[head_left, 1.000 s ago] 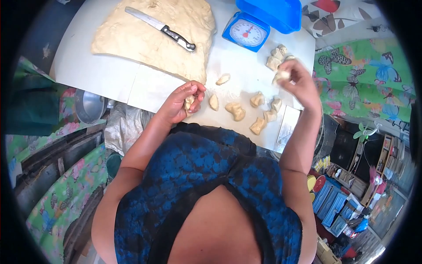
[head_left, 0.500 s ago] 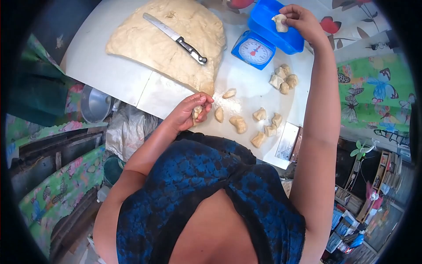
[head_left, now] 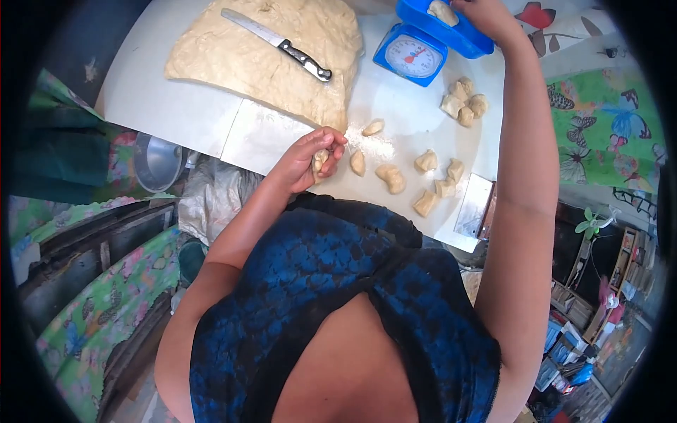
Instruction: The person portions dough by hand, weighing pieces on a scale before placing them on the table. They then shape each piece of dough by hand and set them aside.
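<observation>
Two hands work apart: the left hand (head_left: pixel 310 158) pinches a dough bit (head_left: pixel 321 161) beside cut pieces (head_left: pixel 392 178), the right hand (head_left: pixel 486 15) releases a dough lump (head_left: pixel 442 11) into the blue scale's pan (head_left: pixel 462 34).

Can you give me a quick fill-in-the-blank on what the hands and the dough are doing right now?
1. The left hand is closed around a small piece of ____.
2. The knife lies on top of the big dough sheet, not on the ____.
3. The right hand reaches over the blue ____ pan, where a dough piece sits.

Missing words: dough; table; scale
</observation>
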Available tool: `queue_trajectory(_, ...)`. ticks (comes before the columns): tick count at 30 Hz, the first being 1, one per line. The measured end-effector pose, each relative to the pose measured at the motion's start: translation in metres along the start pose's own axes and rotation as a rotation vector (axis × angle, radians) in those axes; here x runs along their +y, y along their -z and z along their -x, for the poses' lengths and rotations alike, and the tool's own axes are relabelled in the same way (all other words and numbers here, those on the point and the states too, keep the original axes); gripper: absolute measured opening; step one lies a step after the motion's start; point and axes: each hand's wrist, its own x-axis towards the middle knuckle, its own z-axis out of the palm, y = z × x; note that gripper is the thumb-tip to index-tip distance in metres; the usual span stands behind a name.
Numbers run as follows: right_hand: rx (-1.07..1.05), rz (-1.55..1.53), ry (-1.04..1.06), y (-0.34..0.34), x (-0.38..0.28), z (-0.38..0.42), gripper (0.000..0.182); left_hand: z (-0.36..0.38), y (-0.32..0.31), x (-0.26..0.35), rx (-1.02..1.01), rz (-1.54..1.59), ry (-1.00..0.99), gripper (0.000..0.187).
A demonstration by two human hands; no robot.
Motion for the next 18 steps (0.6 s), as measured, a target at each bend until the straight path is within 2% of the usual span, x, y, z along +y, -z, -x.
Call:
queue_trajectory(8, 0.065, -0.11, -0.03, 0.011, -0.009, 0.008, 0.028, -0.001, 0.0, 0.0, -0.02, 0.004, -0.006, 0.02)
queue_trajectory(18, 0.021, 0.017, 0.007, 0.004, 0.008, -0.004, 0.036, -0.002, 0.003, -0.001, -0.033, -0.013, -0.005, 0.022)
